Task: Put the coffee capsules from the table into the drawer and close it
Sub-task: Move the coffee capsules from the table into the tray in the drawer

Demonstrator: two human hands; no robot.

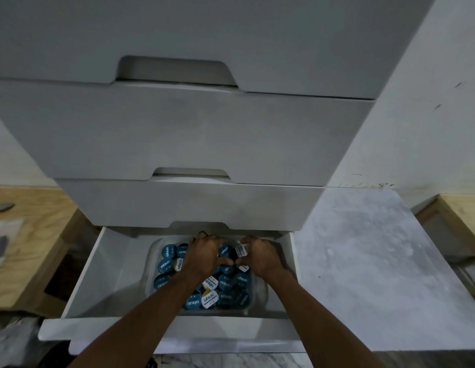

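Note:
The bottom white drawer (pixel 106 274) of a tall drawer unit is pulled out. Inside it lies a clear plastic container (pixel 151 258) filled with several coffee capsules (pixel 225 282), mostly blue-lidded, a few white-and-gold. My left hand (pixel 204 254) and my right hand (pixel 257 254) both reach into the far end of the container, palms down, fingers curled among the capsules. The thumbs nearly touch in the middle. The hands cover the capsules under them, so whether either hand grips one is unclear.
Three closed drawers (pixel 178 134) of the unit rise above the open one, overhanging its back. A white marbled surface (pixel 364 261) lies to the right, plywood furniture (pixel 32 235) with some grey items to the left. The white wall (pixel 430 102) stands behind at the right.

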